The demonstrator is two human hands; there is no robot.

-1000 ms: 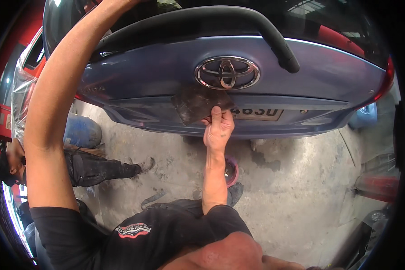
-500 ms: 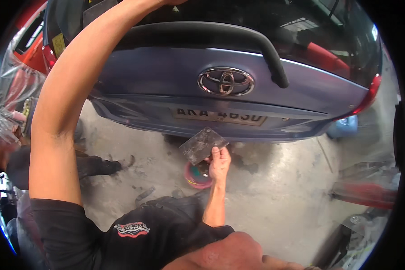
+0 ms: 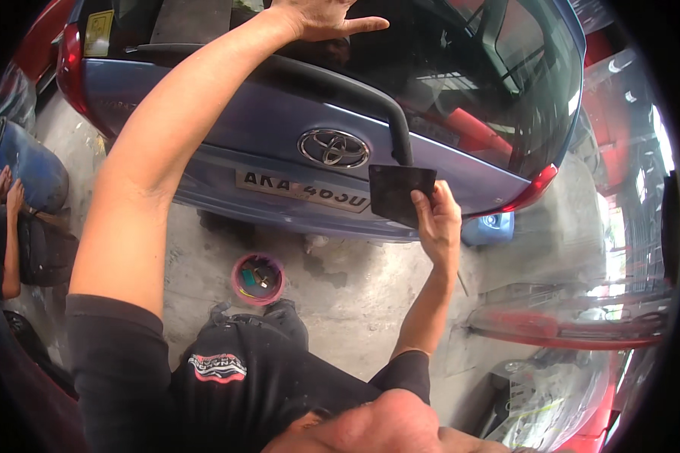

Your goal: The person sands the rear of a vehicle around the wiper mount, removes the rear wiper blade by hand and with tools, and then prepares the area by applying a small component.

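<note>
My left hand (image 3: 317,19) is raised at the top, thumb stretched out, over the dark rear window (image 3: 506,90) of a blue car (image 3: 234,136); I cannot tell whether it touches the glass. My right hand (image 3: 439,221) grips a dark, flat, rectangular sheet (image 3: 397,189) between thumb and fingers. The sheet is at the tailgate, right of the round chrome emblem (image 3: 332,148) and the licence plate (image 3: 272,183), just below the end of a black wiper arm (image 3: 340,84). My left forearm hides part of the tailgate.
A pink bucket (image 3: 258,300) holding small items stands on the concrete floor (image 3: 355,294). At left, a co-worker's hands (image 3: 12,195) are beside a blue drum (image 3: 38,174). A blue container (image 3: 491,230) is under the car's right corner. Plastic-covered red panels (image 3: 551,332) line the right.
The view has shifted, showing more of the window and my left hand. My right hand with the sheet dipped below the plate, then moved up and right to beside the emblem.
</note>
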